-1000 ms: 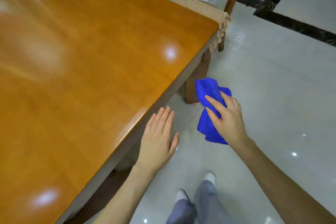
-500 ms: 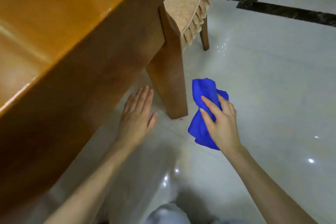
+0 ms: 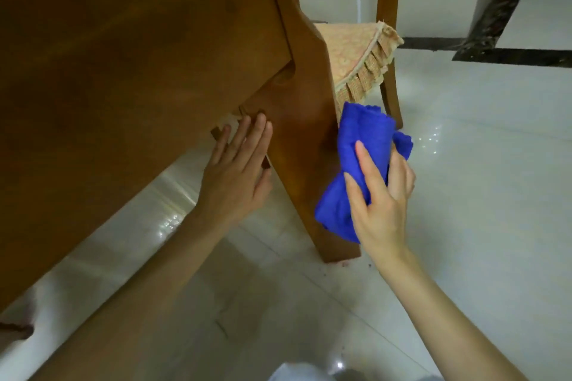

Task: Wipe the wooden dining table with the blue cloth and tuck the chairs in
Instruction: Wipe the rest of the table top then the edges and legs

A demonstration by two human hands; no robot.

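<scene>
The blue cloth [image 3: 362, 164] was bunched in the right hand [image 3: 380, 201], whose fingers lay over it and gripped it. It sat against the outer face of the leg [image 3: 309, 139] at the table's near corner, though actual contact was hard to confirm. A second earlier the view had looked down on the tabletop, with the cloth held in the air off the table's edge. Since then the head had dropped low, so that only the table's side rail [image 3: 139, 71] and the corner leg showed. The left hand [image 3: 235, 173], flat with straight fingers and holding nothing, had moved from the table's edge to the leg's inner side. The wiping had probably passed from the top to the leg. A cushioned chair [image 3: 388, 9] stood just beyond that corner, its tucking still to be judged.
</scene>
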